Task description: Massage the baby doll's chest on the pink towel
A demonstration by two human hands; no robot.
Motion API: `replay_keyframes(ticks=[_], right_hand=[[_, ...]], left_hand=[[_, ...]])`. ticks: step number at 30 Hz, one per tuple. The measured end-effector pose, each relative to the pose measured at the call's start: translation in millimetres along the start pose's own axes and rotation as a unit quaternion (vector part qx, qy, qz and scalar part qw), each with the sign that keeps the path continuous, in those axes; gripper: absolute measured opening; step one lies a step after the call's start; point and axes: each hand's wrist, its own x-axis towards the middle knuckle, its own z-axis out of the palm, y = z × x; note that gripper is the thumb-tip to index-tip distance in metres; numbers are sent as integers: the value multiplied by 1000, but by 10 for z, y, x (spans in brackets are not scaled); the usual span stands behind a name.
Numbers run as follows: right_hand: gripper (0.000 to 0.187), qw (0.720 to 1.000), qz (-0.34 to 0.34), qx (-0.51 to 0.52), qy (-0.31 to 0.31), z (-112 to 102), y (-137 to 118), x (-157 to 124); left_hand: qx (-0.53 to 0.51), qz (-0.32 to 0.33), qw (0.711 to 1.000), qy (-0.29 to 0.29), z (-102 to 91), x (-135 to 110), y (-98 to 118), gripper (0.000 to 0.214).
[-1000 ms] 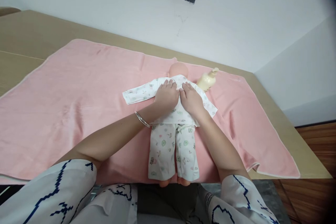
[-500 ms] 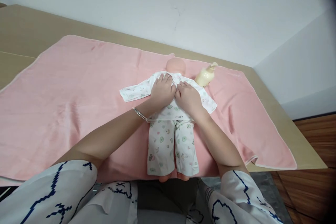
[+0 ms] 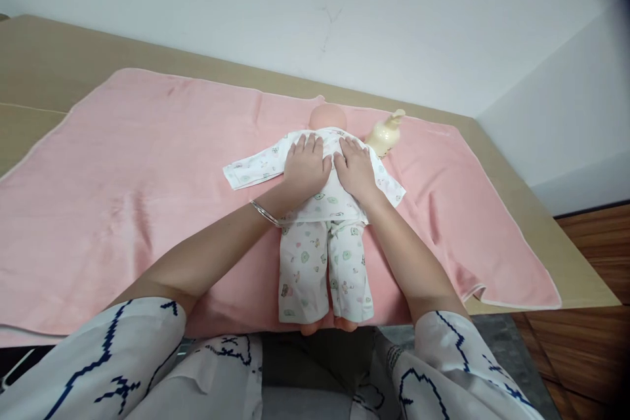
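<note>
A baby doll lies face down, its feet toward me, dressed in a white printed top and matching trousers. My left hand rests flat on the left side of the doll's upper back, fingers stretched toward its head. Beside it, my right hand lies flat on the right side of the back, fingers slightly apart. Both palms touch the top, and the two thumbs point at each other with a small gap between. The doll's face is hidden.
Under the doll spreads a pink blanket on a tan table. A cream pump bottle lies tilted near the doll's right shoulder. A white wall rises behind, and wooden panels stand at the right.
My right hand has shifted right and its fingers have straightened from a curled pinch at the collar. My left hand stays on the back. The fabric between the hands lies flatter.
</note>
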Motion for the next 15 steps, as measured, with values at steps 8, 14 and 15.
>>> replay_keyframes(ticks=[8,14,15], right_hand=[[58,994,-89,14,-54,-97,207,79],[42,999,-39,-22,-17,-216,-274,-150],[39,999,-33,-27,-17,-227,-349,-190]], left_hand=[[49,39,997,-40,-145,-162,255,51],[47,49,997,-46,-159,61,19,51],[47,47,996,-53,-157,108,-25,52]])
